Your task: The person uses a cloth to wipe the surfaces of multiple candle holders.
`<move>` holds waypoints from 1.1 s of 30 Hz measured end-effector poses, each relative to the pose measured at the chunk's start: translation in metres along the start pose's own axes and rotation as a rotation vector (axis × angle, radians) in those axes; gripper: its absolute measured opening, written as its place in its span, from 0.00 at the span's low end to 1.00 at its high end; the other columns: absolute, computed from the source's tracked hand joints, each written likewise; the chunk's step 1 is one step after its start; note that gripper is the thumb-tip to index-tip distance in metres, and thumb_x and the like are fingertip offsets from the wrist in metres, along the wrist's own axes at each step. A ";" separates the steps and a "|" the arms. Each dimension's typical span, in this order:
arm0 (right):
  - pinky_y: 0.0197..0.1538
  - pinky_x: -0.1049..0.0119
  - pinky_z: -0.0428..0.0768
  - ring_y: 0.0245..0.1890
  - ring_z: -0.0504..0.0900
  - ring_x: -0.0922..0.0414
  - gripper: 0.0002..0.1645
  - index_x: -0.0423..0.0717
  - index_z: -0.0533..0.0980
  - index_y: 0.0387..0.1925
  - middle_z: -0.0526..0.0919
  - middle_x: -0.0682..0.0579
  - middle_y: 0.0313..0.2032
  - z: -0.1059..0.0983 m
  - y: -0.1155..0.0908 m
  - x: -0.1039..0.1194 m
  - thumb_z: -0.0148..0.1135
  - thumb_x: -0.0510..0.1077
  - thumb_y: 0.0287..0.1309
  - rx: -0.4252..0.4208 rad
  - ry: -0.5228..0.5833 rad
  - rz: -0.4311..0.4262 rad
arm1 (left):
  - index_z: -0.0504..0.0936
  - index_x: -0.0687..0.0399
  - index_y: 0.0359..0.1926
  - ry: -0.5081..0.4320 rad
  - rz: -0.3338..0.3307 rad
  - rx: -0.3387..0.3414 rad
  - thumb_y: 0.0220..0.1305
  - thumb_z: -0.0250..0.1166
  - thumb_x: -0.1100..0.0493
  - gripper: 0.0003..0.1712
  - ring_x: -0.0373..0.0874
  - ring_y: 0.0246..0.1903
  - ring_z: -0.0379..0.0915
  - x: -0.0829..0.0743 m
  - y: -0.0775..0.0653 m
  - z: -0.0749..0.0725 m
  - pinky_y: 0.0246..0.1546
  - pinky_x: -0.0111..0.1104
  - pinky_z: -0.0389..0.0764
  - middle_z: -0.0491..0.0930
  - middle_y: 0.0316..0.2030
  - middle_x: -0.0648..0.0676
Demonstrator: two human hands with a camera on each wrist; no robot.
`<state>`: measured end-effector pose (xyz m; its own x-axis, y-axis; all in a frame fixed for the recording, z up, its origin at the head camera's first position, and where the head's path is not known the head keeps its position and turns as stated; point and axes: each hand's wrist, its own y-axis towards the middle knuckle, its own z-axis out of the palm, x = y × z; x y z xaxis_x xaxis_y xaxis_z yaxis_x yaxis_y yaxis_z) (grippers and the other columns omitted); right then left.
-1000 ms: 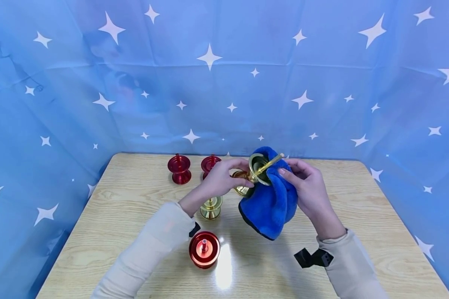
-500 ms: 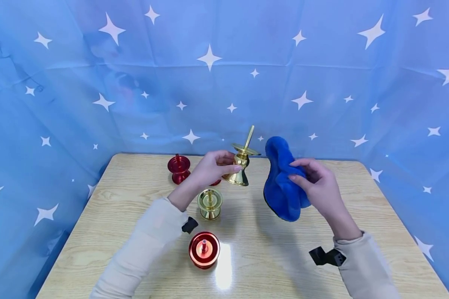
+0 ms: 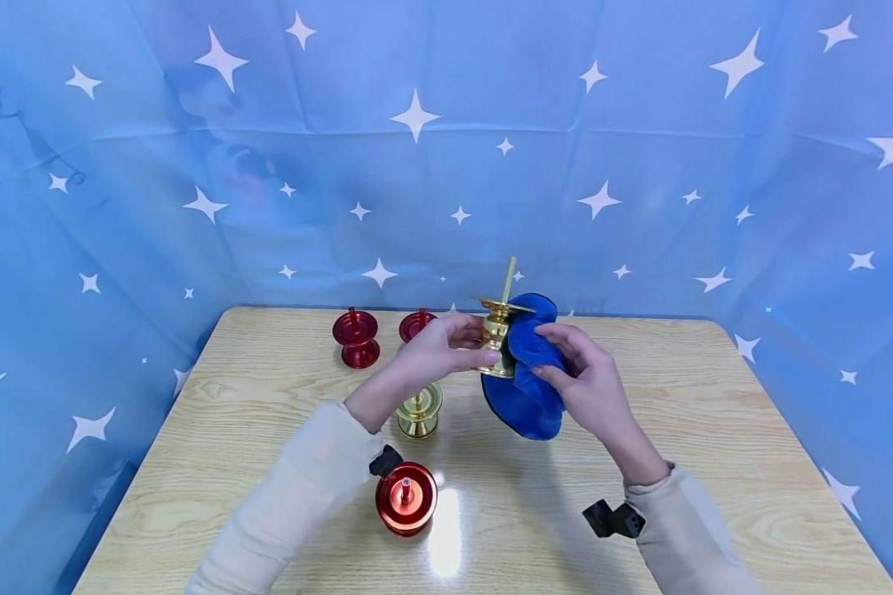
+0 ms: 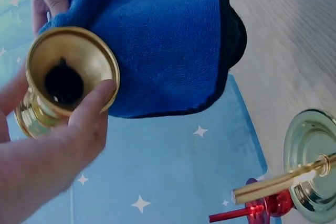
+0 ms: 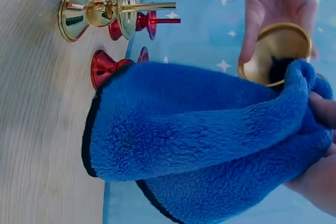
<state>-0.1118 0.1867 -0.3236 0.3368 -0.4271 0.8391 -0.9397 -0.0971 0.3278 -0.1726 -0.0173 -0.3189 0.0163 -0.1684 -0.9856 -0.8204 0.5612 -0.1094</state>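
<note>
My left hand (image 3: 442, 347) grips a shiny gold candle holder (image 3: 495, 332) by its body, lifted above the table with its thin spike pointing up. In the left wrist view the hollow underside of the holder's base (image 4: 97, 59) faces the camera, the thumb on its rim. A fluffy blue cloth (image 3: 524, 397) with dark edging hangs from my right hand (image 3: 588, 380), pinched between thumb and fingers. The cloth lies against the right side of the gold holder. In the right wrist view, a fold of the cloth (image 5: 199, 135) covers part of the holder's base.
Another gold candle holder (image 3: 418, 409) stands on the wooden table (image 3: 253, 430) below my left wrist. Closer in is a red candle holder (image 3: 406, 497). Two more red holders, one at the back left (image 3: 357, 339), stand near the rear edge. A blue starry curtain (image 3: 446, 165) rises behind.
The cloth was on the tilted holder's cup, then came away to the right as the holder turned upright. Now my right hand has brought it back left against the holder.
</note>
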 end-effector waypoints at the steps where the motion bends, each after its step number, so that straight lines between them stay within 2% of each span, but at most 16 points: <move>1: 0.46 0.79 0.73 0.48 0.76 0.50 0.22 0.36 0.71 0.51 0.78 0.39 0.45 0.000 0.000 0.000 0.58 0.25 0.52 -0.009 -0.009 0.012 | 0.69 0.60 0.58 0.028 0.020 0.019 0.57 0.65 0.62 0.28 0.46 0.51 0.70 0.000 -0.001 -0.001 0.49 0.36 0.75 0.74 0.51 0.56; 5: 0.44 0.78 0.74 0.46 0.78 0.52 0.22 0.37 0.73 0.50 0.79 0.41 0.44 0.001 0.001 -0.002 0.59 0.26 0.52 -0.045 -0.013 0.032 | 0.67 0.59 0.61 0.084 0.061 0.067 0.53 0.68 0.65 0.33 0.49 0.52 0.68 -0.001 -0.004 -0.002 0.49 0.36 0.74 0.71 0.54 0.56; 11: 0.42 0.77 0.75 0.42 0.77 0.66 0.21 0.37 0.73 0.50 0.80 0.41 0.44 0.005 0.002 -0.007 0.60 0.28 0.52 -0.066 -0.011 0.044 | 0.69 0.61 0.60 0.094 0.017 0.053 0.53 0.67 0.65 0.32 0.51 0.46 0.73 -0.002 -0.006 0.000 0.43 0.35 0.78 0.74 0.47 0.58; 15: 0.41 0.77 0.75 0.40 0.76 0.70 0.20 0.36 0.73 0.49 0.80 0.41 0.43 0.007 0.002 -0.011 0.60 0.28 0.52 -0.083 -0.017 0.059 | 0.71 0.61 0.58 0.108 -0.008 0.061 0.54 0.67 0.64 0.30 0.49 0.45 0.74 -0.004 -0.008 0.001 0.44 0.35 0.78 0.74 0.44 0.56; 19: 0.41 0.77 0.75 0.42 0.77 0.65 0.19 0.37 0.73 0.49 0.80 0.41 0.43 0.007 0.003 -0.011 0.60 0.28 0.53 -0.085 -0.030 0.063 | 0.70 0.64 0.58 0.111 -0.019 0.048 0.54 0.67 0.64 0.29 0.49 0.45 0.74 -0.006 -0.009 0.001 0.44 0.35 0.78 0.73 0.44 0.57; 21: 0.42 0.74 0.76 0.42 0.78 0.60 0.19 0.37 0.74 0.49 0.80 0.42 0.44 0.008 0.003 -0.008 0.60 0.29 0.53 -0.083 -0.045 0.063 | 0.71 0.64 0.57 0.145 -0.026 0.028 0.54 0.67 0.63 0.29 0.49 0.45 0.75 -0.006 -0.009 0.003 0.43 0.35 0.78 0.74 0.44 0.56; 26: 0.44 0.56 0.78 0.43 0.79 0.48 0.18 0.37 0.75 0.47 0.80 0.39 0.44 0.012 0.003 0.005 0.62 0.30 0.52 -0.104 -0.112 0.037 | 0.73 0.62 0.55 0.302 -0.022 -0.024 0.52 0.69 0.57 0.29 0.48 0.42 0.76 -0.005 -0.007 0.009 0.36 0.32 0.79 0.77 0.43 0.56; 28: 0.45 0.51 0.77 0.44 0.79 0.46 0.18 0.36 0.76 0.47 0.79 0.38 0.45 0.014 0.002 0.008 0.63 0.30 0.51 -0.114 -0.133 0.022 | 0.73 0.62 0.55 0.332 -0.012 -0.028 0.52 0.69 0.57 0.29 0.47 0.42 0.76 -0.005 -0.007 0.009 0.35 0.32 0.79 0.77 0.43 0.55; 30: 0.46 0.55 0.78 0.45 0.79 0.47 0.19 0.37 0.75 0.48 0.79 0.39 0.46 0.013 0.002 0.008 0.62 0.30 0.52 -0.114 -0.117 0.020 | 0.73 0.61 0.55 0.313 -0.001 -0.001 0.53 0.69 0.57 0.28 0.47 0.43 0.75 -0.005 -0.007 0.007 0.37 0.32 0.79 0.77 0.44 0.55; 33: 0.44 0.67 0.78 0.43 0.79 0.56 0.19 0.37 0.74 0.49 0.79 0.40 0.44 0.009 0.001 0.000 0.61 0.31 0.53 -0.098 -0.043 0.034 | 0.71 0.62 0.56 0.234 0.019 0.064 0.54 0.68 0.60 0.28 0.47 0.44 0.74 -0.005 -0.007 0.001 0.41 0.33 0.78 0.75 0.46 0.56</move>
<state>-0.1136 0.1782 -0.3271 0.2999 -0.4674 0.8316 -0.9397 0.0053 0.3418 -0.1662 -0.0198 -0.3138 -0.1378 -0.3362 -0.9317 -0.7812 0.6152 -0.1065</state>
